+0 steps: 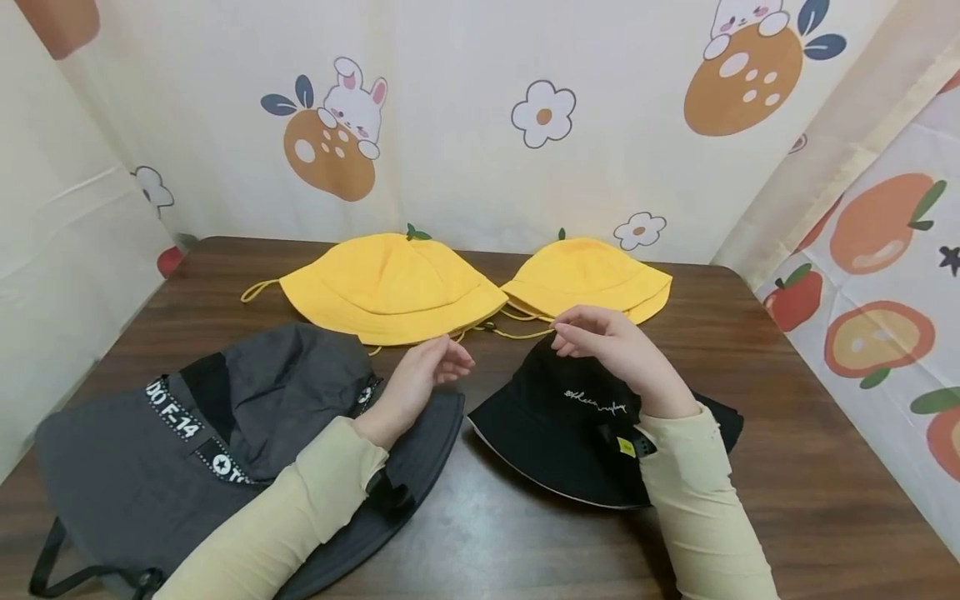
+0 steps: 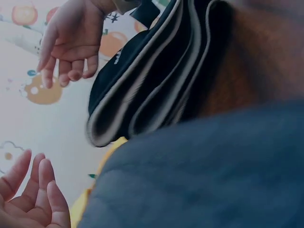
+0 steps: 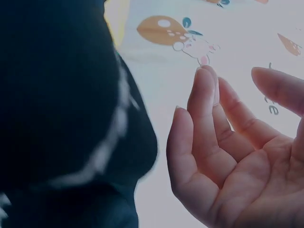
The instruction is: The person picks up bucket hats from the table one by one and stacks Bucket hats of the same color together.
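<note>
My left hand (image 1: 416,379) hovers over the brim of a dark grey bucket hat (image 1: 300,392), fingers loosely bent with nothing in them. That hat lies at the left and has a black band with white lettering. Above the crown of a black bucket hat (image 1: 540,433) is my right hand (image 1: 615,350), also holding nothing. White script and a small yellow tag mark the black hat. In the right wrist view the right fingers (image 3: 202,109) are relaxed and apart from the black fabric. The left wrist view shows the black hat's edge in several folded layers.
Two yellow hats with green leaf tips stand at the back of the brown table (image 1: 480,542), a larger one (image 1: 390,283) and a smaller one (image 1: 592,275), their cords between them. Patterned curtain (image 1: 465,125) hangs behind and at both sides. A black strap (image 1: 75,575) trails at the front left.
</note>
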`<state>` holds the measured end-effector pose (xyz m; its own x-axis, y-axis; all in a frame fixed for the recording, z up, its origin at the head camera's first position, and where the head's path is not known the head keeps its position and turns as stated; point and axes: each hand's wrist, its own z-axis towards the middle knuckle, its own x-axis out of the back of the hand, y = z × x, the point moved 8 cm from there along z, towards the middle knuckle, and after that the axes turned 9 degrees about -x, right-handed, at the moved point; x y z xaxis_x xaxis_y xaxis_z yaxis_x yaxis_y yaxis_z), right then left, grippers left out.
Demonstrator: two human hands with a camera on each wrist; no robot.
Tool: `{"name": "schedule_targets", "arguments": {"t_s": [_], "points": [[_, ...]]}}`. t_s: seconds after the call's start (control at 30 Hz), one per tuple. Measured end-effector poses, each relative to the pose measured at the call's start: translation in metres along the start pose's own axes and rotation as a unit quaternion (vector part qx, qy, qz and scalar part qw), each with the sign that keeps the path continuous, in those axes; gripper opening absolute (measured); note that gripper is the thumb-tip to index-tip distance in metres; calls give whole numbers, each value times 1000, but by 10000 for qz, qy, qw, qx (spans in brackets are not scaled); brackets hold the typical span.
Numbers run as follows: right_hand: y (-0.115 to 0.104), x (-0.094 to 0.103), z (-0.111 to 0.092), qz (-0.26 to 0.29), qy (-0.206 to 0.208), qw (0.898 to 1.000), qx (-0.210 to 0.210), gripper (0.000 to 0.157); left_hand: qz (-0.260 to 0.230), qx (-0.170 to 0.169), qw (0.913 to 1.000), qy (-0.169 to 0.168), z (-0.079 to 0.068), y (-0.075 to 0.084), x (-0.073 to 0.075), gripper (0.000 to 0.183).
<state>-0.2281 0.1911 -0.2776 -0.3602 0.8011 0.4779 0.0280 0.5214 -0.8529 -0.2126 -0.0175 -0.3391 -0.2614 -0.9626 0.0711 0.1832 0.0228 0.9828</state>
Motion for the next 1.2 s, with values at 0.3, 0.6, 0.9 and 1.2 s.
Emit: {"name": "schedule_targets", "arguments": {"t_s": [0.3, 0.6, 0.9, 1.2], "points": [[0, 6, -2, 206, -2, 9997, 91, 32, -62, 350, 9993, 115, 0, -19, 0, 44], [-7, 3, -5, 659, -262, 9970, 315, 29, -132, 429, 9990, 76, 2, -21, -1, 43], [-27, 59, 8, 1209, -538, 9912, 27, 14, -214, 415, 9988, 154, 2, -21, 1, 43], [34, 116, 53, 2349, -646, 9567, -1593, 20, -197, 385, 9990, 89, 2, -21, -2, 42]]}}
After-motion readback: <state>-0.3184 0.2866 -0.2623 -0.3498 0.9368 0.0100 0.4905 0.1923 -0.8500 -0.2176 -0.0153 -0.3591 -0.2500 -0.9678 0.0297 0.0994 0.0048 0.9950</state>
